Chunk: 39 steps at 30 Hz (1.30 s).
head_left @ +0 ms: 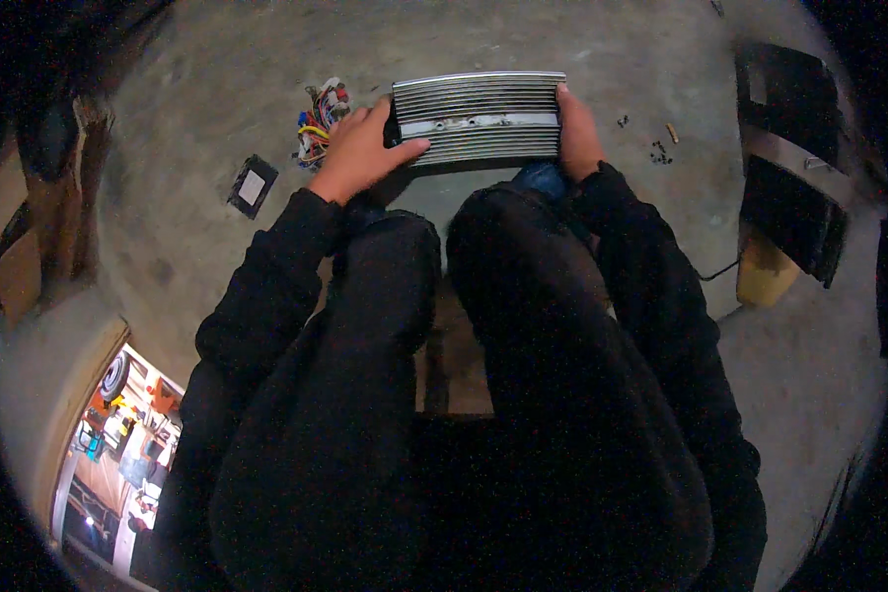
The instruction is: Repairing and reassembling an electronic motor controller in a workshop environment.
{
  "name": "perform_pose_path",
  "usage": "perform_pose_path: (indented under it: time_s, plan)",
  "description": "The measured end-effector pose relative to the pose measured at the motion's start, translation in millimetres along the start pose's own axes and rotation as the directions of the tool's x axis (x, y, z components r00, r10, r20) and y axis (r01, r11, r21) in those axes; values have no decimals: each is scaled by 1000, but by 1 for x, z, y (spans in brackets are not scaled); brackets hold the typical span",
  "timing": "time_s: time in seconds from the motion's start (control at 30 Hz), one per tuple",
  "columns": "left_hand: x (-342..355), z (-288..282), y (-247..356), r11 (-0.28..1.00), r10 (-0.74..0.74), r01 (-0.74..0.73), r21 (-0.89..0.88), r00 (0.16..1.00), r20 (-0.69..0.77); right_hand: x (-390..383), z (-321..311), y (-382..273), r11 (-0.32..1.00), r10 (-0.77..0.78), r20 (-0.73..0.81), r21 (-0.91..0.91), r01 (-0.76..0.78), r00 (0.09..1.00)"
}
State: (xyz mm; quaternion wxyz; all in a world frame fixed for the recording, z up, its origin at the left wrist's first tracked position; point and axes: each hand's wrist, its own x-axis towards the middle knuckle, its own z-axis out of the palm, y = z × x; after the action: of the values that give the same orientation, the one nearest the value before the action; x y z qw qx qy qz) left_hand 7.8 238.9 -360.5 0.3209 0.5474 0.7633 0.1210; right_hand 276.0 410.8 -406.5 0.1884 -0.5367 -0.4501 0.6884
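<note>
Between my two hands, above the floor just past my knees, is a silver finned metal heat sink (479,99) with a plain band across its ribs and small holes in it. My left hand (365,153) grips its left end, the thumb lying over the lower ribs. Around its right end my right hand (579,133) is closed, mostly along the edge. The underside of the heat sink is hidden. Beyond my left hand lies a tangle of coloured wires with connectors (316,128). A flat black box with a white label (253,187) rests on the floor nearer to me.
Small dark screws (660,153) and a short tan piece (672,132) are scattered on the concrete floor (523,35) to the right. Two black panels (789,207) stand farther right, above a yellowish block (765,271). At lower left, a bright opening (118,454) shows cluttered shelves.
</note>
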Motion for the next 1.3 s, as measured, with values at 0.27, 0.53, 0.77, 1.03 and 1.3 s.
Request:
perform_pose_path:
  time_s: [0.27,0.53,0.77,1.03,1.3]
  plan:
    - [-3,-2,0,999,12,-13,-47,1000,-23,17,-18,20,986,-23,-20,-163,20,1000]
    - [-22,6,3,924,232,-191,332,969,-86,-5,-2,-8,979,-77,13,-186,78,997]
    - [-22,4,-25,924,338,-299,238,930,-143,-17,8,-26,992,-14,11,-127,16,1000]
    - [-16,-12,-18,847,300,-268,458,954,4,-10,7,-15,999,28,20,39,-29,999]
    - [-22,-10,-19,880,345,-300,369,936,-61,-7,2,-10,995,43,52,85,-47,998]
